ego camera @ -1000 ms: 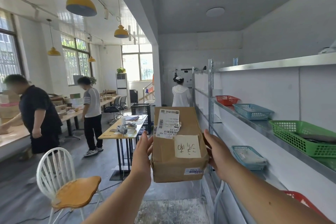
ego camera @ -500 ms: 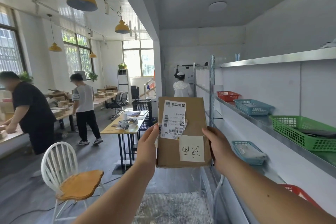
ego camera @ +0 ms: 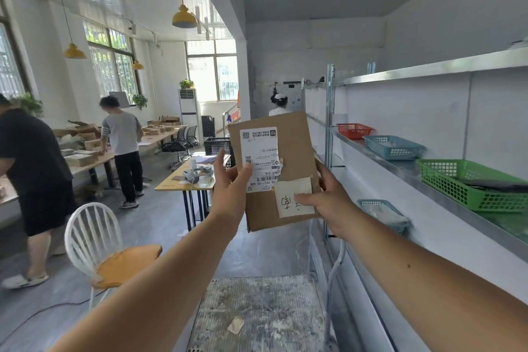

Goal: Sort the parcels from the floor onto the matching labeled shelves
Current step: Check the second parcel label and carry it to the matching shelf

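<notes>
**parcel held up beside the shelf rack for a label check**

viewed from a head-worn camera, looking along an aisle with the shelf rack (ego camera: 405,170) on the right.

held in mid-air just left of the rack, off the floor and not yet on any shelf: a flat brown cardboard parcel (ego camera: 288,148), upright, slightly tilted, face toward the camera.

gripped at both side edges. left hand (ego camera: 228,188) on the edge farther from the rack, thumb laid across the printed shipping label (ego camera: 261,151), other fingers hidden behind the cardboard. right hand (ego camera: 331,203) on the edge nearer the rack, thumb pressed onto a handwritten note (ego camera: 288,206) stuck low on the face, fingers (ego camera: 322,177) curled round the edge and mostly out of sight.

along the rack's middle shelf, from near to far: green basket (ego camera: 468,186), blue basket (ego camera: 393,147), red basket (ego camera: 354,130). one shelf down, a second, paler blue basket (ego camera: 383,214). no shelf labels legible from this angle.

well away from the rack, across the room: two people at a bench (ego camera: 85,164) stacked with cartons.

judged as the reading step: parcel already picked up, its destination being checked on the handwritten note, part of it covered by the right thumb.

likely next: matching that note to a label on the rack, then turning toward the rack and laying the parcel flatter to slide it in. calls for a clear view of the rack's labels first, and for keeping both grips firm until the shelf or basket takes the weight.
</notes>
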Demonstrator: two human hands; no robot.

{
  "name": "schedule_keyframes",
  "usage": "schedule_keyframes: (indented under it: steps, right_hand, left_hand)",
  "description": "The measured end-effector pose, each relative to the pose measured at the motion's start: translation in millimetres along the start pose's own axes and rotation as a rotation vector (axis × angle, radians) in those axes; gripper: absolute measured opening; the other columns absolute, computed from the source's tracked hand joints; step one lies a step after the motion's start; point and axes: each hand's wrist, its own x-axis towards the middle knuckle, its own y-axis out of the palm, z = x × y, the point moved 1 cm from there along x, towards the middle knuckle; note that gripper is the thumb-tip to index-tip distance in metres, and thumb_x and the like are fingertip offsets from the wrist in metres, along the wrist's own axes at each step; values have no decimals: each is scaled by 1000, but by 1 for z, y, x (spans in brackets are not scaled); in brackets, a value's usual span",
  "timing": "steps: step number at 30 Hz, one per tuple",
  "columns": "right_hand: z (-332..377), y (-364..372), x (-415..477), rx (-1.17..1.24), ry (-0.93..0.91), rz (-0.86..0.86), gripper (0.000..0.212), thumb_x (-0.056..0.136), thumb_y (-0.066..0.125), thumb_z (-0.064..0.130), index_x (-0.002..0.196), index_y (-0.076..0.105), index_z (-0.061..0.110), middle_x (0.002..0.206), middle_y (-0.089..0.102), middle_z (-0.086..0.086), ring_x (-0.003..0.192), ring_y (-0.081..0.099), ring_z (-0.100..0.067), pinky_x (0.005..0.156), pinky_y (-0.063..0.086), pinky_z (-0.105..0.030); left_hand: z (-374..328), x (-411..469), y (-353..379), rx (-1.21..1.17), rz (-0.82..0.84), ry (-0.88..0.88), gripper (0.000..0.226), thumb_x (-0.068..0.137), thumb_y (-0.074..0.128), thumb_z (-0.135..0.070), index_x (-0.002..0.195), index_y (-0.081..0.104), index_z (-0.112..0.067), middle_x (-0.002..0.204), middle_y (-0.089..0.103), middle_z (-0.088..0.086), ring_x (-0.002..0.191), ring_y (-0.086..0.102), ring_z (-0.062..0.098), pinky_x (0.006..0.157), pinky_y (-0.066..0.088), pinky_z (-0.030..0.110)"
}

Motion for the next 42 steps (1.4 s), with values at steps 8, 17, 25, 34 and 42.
schedule_keyframes:
  steps: [8,17,25,34,42]
  right_hand:
    - [-7,-7,11,-4,-52,-147,97,66,92,-12,149,56,24,128,75,-3,113,74,-22,94,64,-45]
    - [-10,-25,19,152,-26,-226,65,59,95,-7,117,67,-2,107,82,-17,102,78,-39,94,62,-56]
    - [-6,-32,13,304,-8,-199,27,83,78,-12,106,75,4,89,84,-8,99,75,-37,81,60,-40]
    - [18,-18,14,354,-13,-184,41,91,82,20,130,69,20,114,82,-7,102,78,-29,75,64,-45]
    - [24,-1,7,254,-56,-314,54,65,94,53,106,77,22,113,83,-2,109,77,-27,101,61,-53]
  left_hand:
    - [-17,10,2,132,-41,158,86,106,60,-40,162,-3,-57,111,57,-25,93,62,-7,56,54,8]
    - [-11,12,-1,118,-24,161,73,104,64,-40,157,17,-56,111,77,6,94,80,26,73,69,48]
    - [16,8,6,-10,-20,116,59,105,62,-30,149,25,-40,126,70,12,109,75,31,73,68,41]
    - [22,-12,22,-304,-111,8,47,108,58,-35,139,27,-53,126,69,12,103,78,36,87,66,49]
    - [10,-15,31,-616,-259,-188,46,102,47,-68,140,39,-44,134,67,10,101,79,40,86,65,60]
